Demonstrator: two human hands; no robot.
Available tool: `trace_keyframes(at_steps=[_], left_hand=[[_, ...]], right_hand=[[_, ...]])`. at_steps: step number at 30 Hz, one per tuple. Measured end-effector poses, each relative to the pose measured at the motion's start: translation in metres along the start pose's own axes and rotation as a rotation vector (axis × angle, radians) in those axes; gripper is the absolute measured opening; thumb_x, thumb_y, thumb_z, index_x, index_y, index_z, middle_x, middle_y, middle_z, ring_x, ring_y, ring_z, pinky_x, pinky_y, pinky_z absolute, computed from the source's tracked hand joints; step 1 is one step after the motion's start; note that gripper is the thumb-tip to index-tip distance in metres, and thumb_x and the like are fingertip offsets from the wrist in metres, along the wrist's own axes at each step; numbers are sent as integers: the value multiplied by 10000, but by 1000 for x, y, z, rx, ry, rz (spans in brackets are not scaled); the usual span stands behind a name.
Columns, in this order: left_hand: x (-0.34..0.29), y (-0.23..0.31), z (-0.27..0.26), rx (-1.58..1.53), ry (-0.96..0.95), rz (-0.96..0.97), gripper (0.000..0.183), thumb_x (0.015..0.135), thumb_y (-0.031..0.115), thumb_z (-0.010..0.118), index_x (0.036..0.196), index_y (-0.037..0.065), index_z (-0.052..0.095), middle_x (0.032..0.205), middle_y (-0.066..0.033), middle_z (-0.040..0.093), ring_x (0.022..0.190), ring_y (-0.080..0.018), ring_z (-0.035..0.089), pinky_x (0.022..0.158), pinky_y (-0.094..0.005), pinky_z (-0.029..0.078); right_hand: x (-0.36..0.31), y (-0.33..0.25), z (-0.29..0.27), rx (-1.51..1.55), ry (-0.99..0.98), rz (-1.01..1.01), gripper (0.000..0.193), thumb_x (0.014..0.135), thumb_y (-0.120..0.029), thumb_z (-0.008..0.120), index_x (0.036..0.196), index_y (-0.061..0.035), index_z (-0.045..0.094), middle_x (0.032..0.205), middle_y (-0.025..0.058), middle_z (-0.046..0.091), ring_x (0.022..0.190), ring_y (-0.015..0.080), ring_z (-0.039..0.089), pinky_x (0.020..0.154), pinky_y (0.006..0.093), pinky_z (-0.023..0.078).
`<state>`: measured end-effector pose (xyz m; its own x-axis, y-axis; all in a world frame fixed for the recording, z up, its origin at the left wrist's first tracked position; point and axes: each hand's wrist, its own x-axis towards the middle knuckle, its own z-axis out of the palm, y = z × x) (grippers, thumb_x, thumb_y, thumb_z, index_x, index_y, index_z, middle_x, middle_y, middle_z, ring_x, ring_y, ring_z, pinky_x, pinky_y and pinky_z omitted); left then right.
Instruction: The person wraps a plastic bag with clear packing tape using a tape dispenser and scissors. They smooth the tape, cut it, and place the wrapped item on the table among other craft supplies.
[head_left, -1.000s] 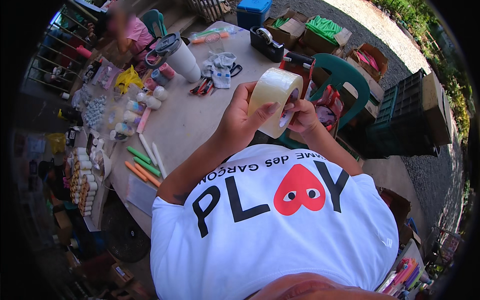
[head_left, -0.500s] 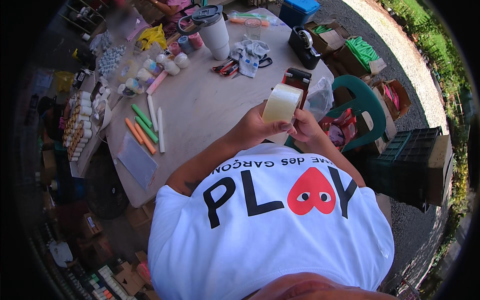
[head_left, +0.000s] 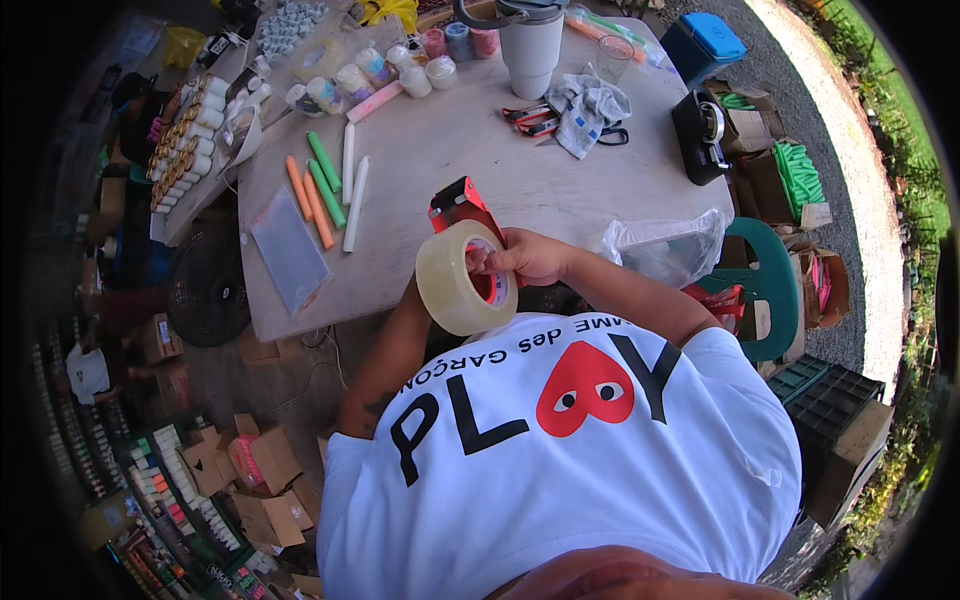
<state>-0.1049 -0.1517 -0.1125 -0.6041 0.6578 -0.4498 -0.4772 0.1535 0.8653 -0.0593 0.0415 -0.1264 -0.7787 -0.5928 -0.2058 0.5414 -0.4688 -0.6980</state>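
Currently gripped clear tape roll (head_left: pixel 458 278) on red dispenser (head_left: pixel 458 205) with right hand (head_left: pixel 530 255); left hand hidden behind roll, grip unclear. No strip pulled; candles (head_left: pixel 325 190) beyond roll untouched.

An outdoor craft stall or packing spot: a pale surface (head_left: pixel 560 190) stands on bare ground beside a gravel path (head_left: pixel 850 200) and grass. Coloured candles (head_left: pixel 325 190), small jars (head_left: pixel 375 75) and a tape dispenser (head_left: pixel 700 135) lie on it. Cardboard boxes (head_left: pixel 250 460) of stock crowd the ground around a green plastic chair (head_left: pixel 770 290).
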Motion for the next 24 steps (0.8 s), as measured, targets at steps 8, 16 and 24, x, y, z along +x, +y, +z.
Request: trace_keyframes(at_steps=[8,16,24], left_hand=[[-33,-12,-27,208,577,434,192,831,231,728,896,86,620,804,17,601,726,-106,575,676,-297,475],[-57,-9,-58,1003,692,803,328,809,108,706,1127,97,625,826,-65,537,721,-229,521,658,-351,444],[-37,-13,-77,501,759,386,357,793,186,757,1015,62,507,824,-30,561,728,-148,558,646,-326,495]], right_hand=[[62,-55,-55,-1374,58,337,836,739,-567,717,1272,42,507,1155,248,605,1044,328,601,900,362,464],[108,-42,-212,-1509,1098,377,649,864,-579,528,1315,-118,458,1232,116,584,1107,366,540,930,423,442],[91,12,-107,-1438,999,363,351,886,-255,569,1156,-51,474,1140,245,511,1026,350,598,859,443,508]])
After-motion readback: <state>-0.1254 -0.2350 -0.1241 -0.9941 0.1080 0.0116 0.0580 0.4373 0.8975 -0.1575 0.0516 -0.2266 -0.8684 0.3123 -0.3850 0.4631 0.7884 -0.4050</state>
